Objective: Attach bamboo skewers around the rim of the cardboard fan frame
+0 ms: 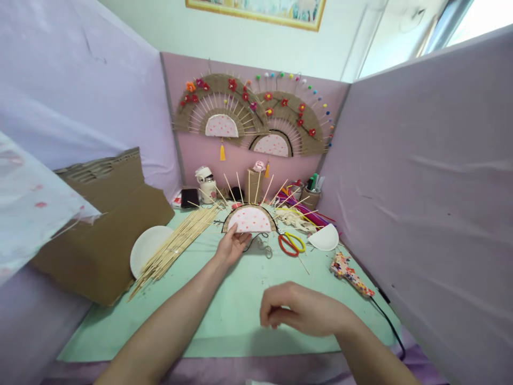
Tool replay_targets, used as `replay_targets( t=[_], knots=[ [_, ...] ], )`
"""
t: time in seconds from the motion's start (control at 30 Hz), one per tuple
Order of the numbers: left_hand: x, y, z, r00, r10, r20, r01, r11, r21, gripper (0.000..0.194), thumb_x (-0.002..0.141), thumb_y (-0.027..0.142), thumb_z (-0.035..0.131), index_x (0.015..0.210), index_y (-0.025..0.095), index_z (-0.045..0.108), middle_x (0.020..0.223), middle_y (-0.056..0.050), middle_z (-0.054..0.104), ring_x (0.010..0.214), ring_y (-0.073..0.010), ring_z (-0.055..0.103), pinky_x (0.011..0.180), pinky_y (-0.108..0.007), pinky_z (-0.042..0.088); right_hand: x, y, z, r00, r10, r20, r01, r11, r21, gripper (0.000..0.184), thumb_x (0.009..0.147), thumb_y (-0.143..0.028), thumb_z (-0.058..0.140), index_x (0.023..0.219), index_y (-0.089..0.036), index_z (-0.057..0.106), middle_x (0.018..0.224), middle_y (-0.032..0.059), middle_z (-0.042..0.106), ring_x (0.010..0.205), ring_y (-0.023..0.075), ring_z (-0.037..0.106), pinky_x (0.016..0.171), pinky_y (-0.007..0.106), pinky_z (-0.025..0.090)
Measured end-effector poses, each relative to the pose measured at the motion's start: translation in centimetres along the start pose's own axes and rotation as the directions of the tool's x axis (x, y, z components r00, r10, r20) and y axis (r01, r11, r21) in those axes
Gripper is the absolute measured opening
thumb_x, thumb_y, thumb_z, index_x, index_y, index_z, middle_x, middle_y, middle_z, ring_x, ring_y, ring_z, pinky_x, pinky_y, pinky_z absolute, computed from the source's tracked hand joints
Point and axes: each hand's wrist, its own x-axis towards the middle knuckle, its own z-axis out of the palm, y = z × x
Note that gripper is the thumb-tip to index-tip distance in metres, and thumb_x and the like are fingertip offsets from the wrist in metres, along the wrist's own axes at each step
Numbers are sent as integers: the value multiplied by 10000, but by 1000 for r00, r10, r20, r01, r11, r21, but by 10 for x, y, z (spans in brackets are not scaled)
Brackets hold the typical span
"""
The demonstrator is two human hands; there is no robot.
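My left hand (pixel 234 245) grips the lower edge of a half-round cardboard fan base (pixel 250 219), thumb in front and fingers beneath. The base has white paper with pink dots and a dark rim, and thin wooden sticks (pixel 249 187) spread out from its curved edge. Over the front of the table, apart from the fan base, hovers my right hand (pixel 298 309). Its fingers are curled in toward the thumb, and nothing shows between them. Red-and-yellow scissors (pixel 292 244) lie just right of the fan base, close to a curl of dark cord (pixel 264 247).
Bamboo sticks (pixel 176 248) overlap a white plate (pixel 146 240) beside a large cardboard sheet (pixel 108 230) on the left. At right are a white half disc (pixel 324 237) and a corded glue gun (pixel 350 274). Decorated fans (pixel 218 96) hang on the back panel; a bottle (pixel 207 184) stands below.
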Motion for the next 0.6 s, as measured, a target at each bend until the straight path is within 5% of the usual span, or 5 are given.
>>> replay_targets(
  t=[0.13,0.33,0.5,0.6],
  knots=[
    [1,-3,-1,1000,-11,4,11,1000,-3,107,804,208,597,889,158,638,707,-57,695,727,-187,680,900,-387,487,-58,9,6,970,226,-85,-239,950,-202,299,793,-110,408,874,-252,658,872,23,649,805,136,573,730,225,422],
    [0,-8,-1,999,-46,2,46,999,10,136,790,214,616,897,131,632,737,-79,706,745,-192,685,846,-349,519,-121,27,16,823,552,-134,-565,774,-284,273,825,-177,403,893,-276,649,893,29,656,832,160,569,724,239,405],
    [1,8,2,998,34,49,-33,999,-9,101,816,202,579,879,136,623,713,-58,704,734,-171,688,834,-347,524,-133,36,17,783,580,-223,-621,729,-287,136,781,-222,501,707,-189,611,702,-3,601,682,131,516,596,210,366],
    [3,25,4,990,115,80,-112,993,-47,127,847,218,537,897,145,627,754,-59,717,764,-174,689,859,-363,511,-122,36,9,860,452,-237,-505,821,-267,185,832,-247,469,742,-186,619,719,-1,603,686,122,519,622,208,390]
  ],
)
